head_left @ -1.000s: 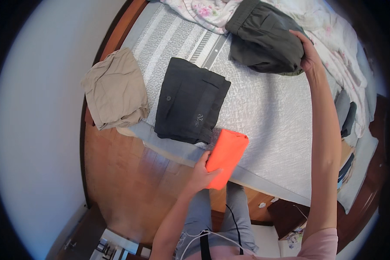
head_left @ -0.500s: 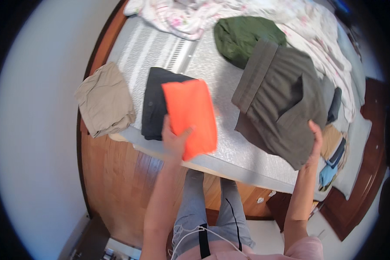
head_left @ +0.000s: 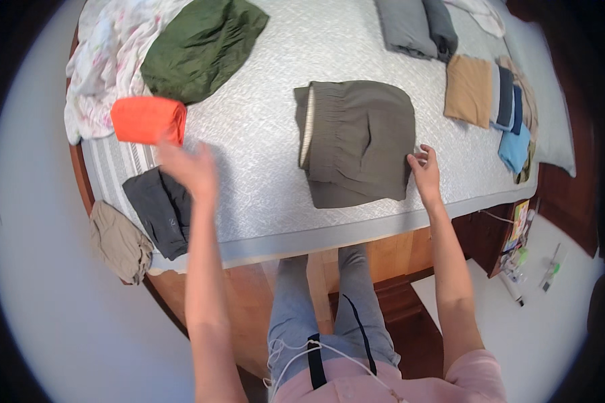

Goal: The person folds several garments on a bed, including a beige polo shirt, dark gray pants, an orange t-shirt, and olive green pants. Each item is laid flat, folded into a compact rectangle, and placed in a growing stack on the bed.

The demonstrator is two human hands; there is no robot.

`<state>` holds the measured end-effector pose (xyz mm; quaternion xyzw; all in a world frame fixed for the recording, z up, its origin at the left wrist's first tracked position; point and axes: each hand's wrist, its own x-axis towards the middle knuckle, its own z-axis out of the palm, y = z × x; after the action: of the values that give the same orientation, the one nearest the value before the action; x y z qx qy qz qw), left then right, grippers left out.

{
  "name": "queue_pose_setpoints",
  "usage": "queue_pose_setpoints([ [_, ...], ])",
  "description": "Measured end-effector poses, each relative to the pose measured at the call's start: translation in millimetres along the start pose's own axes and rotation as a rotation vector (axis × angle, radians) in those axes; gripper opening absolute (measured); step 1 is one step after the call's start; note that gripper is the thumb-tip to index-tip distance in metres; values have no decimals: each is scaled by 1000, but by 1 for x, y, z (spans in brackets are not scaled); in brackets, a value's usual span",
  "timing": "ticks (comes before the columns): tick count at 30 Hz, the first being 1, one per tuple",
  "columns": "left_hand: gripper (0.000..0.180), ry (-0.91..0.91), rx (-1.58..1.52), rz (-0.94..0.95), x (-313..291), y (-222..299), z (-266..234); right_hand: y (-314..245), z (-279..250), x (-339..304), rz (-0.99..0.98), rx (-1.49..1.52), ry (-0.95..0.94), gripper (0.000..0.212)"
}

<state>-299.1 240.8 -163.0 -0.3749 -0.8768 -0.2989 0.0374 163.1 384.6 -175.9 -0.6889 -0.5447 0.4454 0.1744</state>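
Note:
Dark olive-grey pants point(head_left: 370, 144) with a gathered elastic waistband lie folded on the bed in front of me, waistband to the left. At their right edge my right hand point(head_left: 426, 176) has its fingers bent, with the fingertips pinching the fabric's edge. My left hand point(head_left: 191, 168), blurred by motion, reaches out with thumb and fingers apart. It is just below a folded orange garment point(head_left: 148, 119) lying on the bed, and nothing shows in it. Nearer me on the left are a folded black garment point(head_left: 161, 211) and a beige one point(head_left: 119, 242) at the bed's corner.
A crumpled dark green garment point(head_left: 202, 50) and a floral blanket point(head_left: 104, 74) lie at the far left. Folded grey clothes point(head_left: 407, 27), a tan one point(head_left: 468, 91) and a light blue one point(head_left: 514, 148) lie on the right. The bed's front edge point(head_left: 316, 240) runs before my legs.
The view has turned rightward. The olive-grey pants, lifted and tilted before, now lie flat. The orange garment has gone from my left hand and from atop the black one to beside the green garment.

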Motion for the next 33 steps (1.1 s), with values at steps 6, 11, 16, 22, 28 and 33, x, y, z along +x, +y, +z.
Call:
queue_pose_setpoints([
  [6, 75, -477, 201, 1031, -59, 130, 66, 7, 9, -68, -480, -447, 59, 78],
  [11, 65, -705, 298, 1302, -30, 150, 79, 36, 25, -92, -255, -358, 63, 101],
  [16, 58, -902, 246, 1220, -18, 179, 79, 51, 53, -98, 202, 436, 110, 92],
  [22, 35, -922, -55, 902, -14, 235, 82, 38, 49, -93, 357, 811, 108, 75],
  [28, 26, -1142, -344, 369, -1, 277, 57, 26, 50, -70, 279, 793, 95, 85],
  [33, 25, -1122, -547, 218, 27, 308, 26, 23, 79, -68, 195, 512, 40, 89],
])
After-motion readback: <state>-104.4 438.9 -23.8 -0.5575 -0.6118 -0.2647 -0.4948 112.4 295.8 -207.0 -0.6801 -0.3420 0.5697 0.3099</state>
